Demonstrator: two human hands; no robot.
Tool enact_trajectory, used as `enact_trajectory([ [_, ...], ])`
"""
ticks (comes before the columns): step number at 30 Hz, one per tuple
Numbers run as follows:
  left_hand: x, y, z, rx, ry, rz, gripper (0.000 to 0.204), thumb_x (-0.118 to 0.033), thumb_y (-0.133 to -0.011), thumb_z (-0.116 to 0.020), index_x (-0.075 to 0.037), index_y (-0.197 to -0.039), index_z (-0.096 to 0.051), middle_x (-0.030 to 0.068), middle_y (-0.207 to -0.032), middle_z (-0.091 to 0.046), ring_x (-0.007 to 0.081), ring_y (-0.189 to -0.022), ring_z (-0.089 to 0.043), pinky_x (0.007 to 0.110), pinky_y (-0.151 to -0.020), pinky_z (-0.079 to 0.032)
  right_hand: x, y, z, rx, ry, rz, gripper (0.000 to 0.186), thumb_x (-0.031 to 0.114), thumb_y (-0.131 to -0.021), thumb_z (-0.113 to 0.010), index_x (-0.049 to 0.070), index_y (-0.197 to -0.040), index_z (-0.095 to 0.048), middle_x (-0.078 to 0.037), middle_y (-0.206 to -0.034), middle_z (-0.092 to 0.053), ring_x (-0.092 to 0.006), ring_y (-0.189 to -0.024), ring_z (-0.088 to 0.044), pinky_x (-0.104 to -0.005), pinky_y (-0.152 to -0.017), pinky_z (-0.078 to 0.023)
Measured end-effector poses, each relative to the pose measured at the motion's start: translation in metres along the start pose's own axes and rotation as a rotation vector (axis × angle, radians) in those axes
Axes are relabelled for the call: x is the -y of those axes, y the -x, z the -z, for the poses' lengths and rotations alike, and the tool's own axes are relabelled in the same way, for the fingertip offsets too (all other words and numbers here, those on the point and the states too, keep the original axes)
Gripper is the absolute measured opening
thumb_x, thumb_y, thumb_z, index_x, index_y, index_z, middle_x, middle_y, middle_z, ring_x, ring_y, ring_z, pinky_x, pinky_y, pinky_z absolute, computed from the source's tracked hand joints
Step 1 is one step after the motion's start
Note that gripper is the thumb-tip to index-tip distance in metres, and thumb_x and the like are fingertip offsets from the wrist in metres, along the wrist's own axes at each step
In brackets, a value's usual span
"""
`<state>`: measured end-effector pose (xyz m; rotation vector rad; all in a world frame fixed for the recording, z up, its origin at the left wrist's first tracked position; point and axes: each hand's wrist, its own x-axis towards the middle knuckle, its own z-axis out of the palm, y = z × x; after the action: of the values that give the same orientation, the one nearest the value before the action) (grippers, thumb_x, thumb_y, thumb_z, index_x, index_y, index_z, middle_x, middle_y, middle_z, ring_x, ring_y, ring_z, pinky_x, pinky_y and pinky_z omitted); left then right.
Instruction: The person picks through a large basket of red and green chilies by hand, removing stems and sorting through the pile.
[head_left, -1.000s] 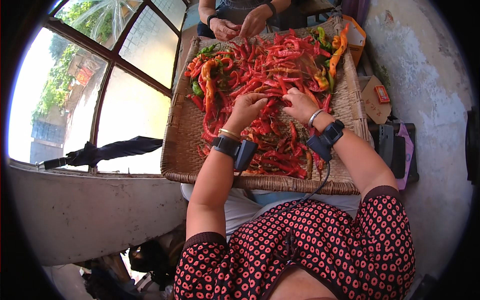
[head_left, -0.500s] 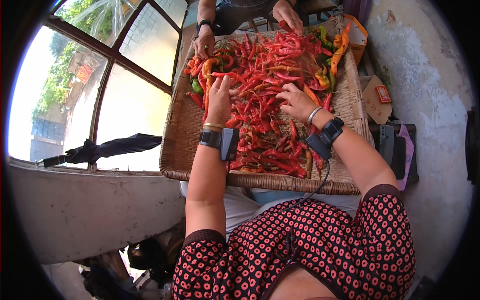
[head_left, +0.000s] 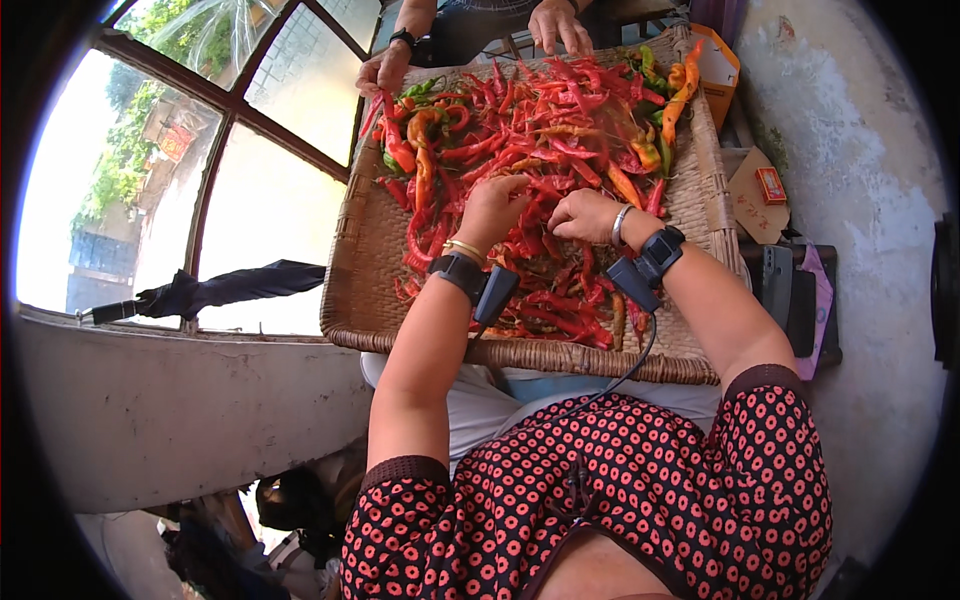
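Observation:
Red chili peppers [head_left: 570, 130] lie heaped in a shallow woven basket [head_left: 345, 290]. Over the middle of the heap, my left hand [head_left: 492, 212] has its fingers curled together, pointing right. Facing it and a short gap away, my right hand [head_left: 590, 217] is closed, fingertips bent down at the peppers. What either hand pinches is hidden by the fingers. A long orange pepper [head_left: 424, 170] and some green peppers [head_left: 420, 90] lie at the far left. Yellow-green peppers [head_left: 643, 150] and a large orange one [head_left: 682, 92] are at the far right.
Across the basket, another person's hand [head_left: 386, 68] holds red peppers at the far left corner; their other hand [head_left: 560, 25] hangs over the far rim. A folded black umbrella [head_left: 235, 290] lies on the windowsill. At right are a dark phone [head_left: 776, 272] and a cardboard box [head_left: 752, 200].
My left hand has moved right and nearer me, and its fingers have closed. My right hand has shifted slightly left and closed. The other person's hands have drawn back to the rim.

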<state>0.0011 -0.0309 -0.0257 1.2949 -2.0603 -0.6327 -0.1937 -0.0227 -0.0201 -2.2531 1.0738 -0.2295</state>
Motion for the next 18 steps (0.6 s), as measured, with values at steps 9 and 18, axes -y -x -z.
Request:
enact_trajectory([
  [9,-0.015,-0.006,-0.02,0.077,-0.441,-0.11,0.046,-0.018,-0.074,-0.057,-0.008,-0.117,-0.044,0.0138,-0.113,-0.05,0.0312,-0.091,-0.055,0.039,-0.074,-0.047,-0.013,-0.001,-0.006,-0.189,0.117,-0.255,0.044,0.02,-0.074,-0.059,0.006,-0.113,-0.047,-0.016,-0.116,-0.044,-0.0306,-0.105,-0.048,-0.0377,-0.087,-0.04],
  [18,-0.028,-0.007,-0.017,0.37,-0.633,0.022,0.03,-0.029,-0.071,-0.059,-0.008,-0.093,-0.06,0.0124,-0.081,-0.062,0.0289,-0.08,-0.059,0.04,-0.069,-0.048,-0.015,-0.002,-0.019,-0.065,0.113,-0.232,0.029,0.019,-0.068,-0.06,0.005,-0.094,-0.059,-0.018,-0.094,-0.059,-0.0327,-0.091,-0.056,-0.0389,-0.079,-0.045],
])
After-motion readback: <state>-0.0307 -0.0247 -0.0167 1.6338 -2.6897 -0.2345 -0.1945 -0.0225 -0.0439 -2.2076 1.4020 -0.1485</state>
